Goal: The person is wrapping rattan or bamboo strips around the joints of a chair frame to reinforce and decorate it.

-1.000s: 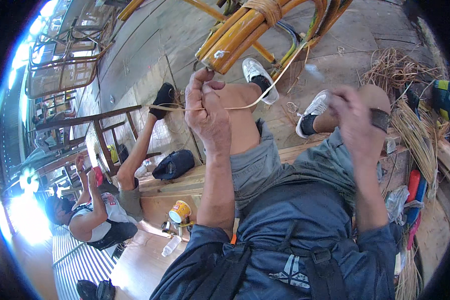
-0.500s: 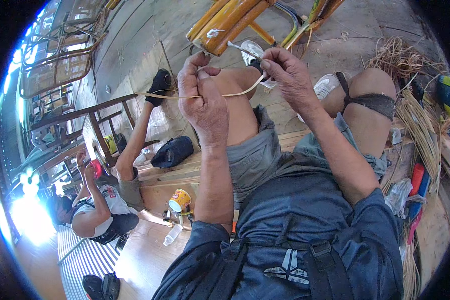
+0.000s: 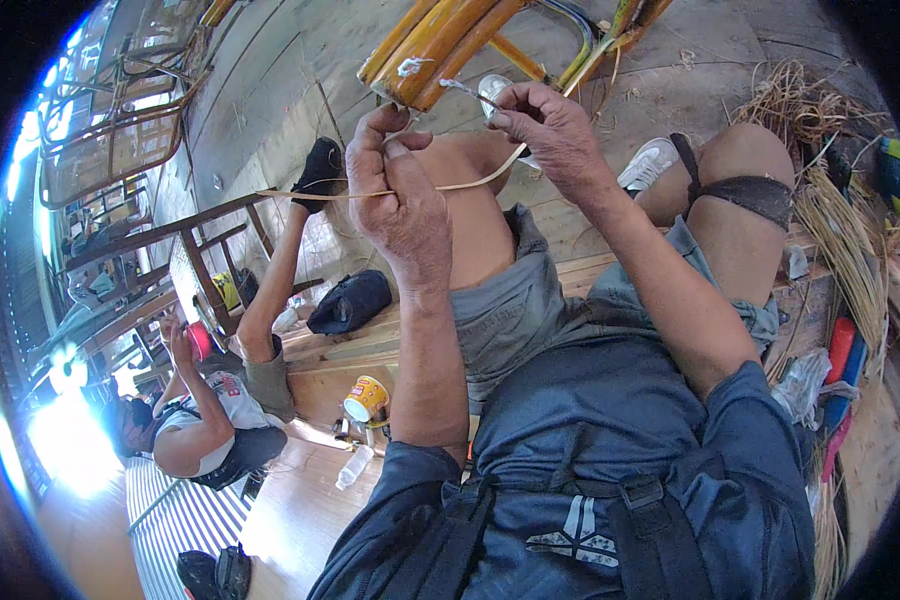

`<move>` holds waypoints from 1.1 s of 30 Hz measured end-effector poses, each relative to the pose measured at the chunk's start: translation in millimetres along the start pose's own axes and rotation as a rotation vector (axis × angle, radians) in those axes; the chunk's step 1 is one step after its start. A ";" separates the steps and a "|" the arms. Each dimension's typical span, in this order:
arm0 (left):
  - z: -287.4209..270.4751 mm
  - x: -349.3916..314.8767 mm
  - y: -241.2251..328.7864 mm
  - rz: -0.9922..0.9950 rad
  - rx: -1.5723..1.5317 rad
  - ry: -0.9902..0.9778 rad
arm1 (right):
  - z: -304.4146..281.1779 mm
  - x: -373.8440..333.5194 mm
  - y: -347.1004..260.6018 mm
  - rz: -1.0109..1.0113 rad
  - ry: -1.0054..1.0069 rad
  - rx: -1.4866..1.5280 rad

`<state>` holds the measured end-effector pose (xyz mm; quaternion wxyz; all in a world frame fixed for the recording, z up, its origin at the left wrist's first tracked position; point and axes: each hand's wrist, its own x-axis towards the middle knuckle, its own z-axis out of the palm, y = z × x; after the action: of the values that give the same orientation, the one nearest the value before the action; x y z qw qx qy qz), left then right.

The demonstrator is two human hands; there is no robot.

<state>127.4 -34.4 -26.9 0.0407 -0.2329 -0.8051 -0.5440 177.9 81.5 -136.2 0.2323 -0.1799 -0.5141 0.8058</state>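
A pale rattan strip (image 3: pixel 470 185) crosses my left hand (image 3: pixel 402 205), whose fingers are curled round it with the fingertips beside the lower end of the yellow-brown poles (image 3: pixel 440 45). The strip bends up past my right hand toward the rest of the pole frame. My right hand (image 3: pixel 550 135) pinches a thin dark stick (image 3: pixel 475 95) with white paste on its tip. That tip is at the edge of the poles, near a white blob of paste (image 3: pixel 413 66) on them. Part of the stick is hidden by my fingers.
At left another person (image 3: pixel 205 425) sits near a wooden frame (image 3: pixel 165 232). A yellow paper cup (image 3: pixel 366 398), a clear bottle (image 3: pixel 354 467) and a dark bag (image 3: pixel 350 302) lie left of my legs. At right are rattan bundles (image 3: pixel 835 240) and a red-handled tool (image 3: pixel 839 348).
My right hand has moved left and slightly up, bringing the pasted tip of the stick closer to the white blob. The poles and my left hand have shifted slightly left in view.
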 end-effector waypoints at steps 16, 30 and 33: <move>2.2 -0.7 2.0 0.027 -0.015 0.009 | 4.1 4.8 3.2 -0.033 -0.064 -0.040; 0.7 0.3 -0.9 0.042 0.017 0.002 | 10.1 1.3 4.6 -0.012 -0.110 -0.201; 1.5 -0.1 -1.7 0.023 -0.021 0.008 | 11.0 3.1 6.1 -0.037 -0.090 -0.197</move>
<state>127.0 -33.6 -29.0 0.0476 -0.2403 -0.7964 -0.5529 168.4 72.9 -137.4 0.2048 -0.1560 -0.6041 0.7542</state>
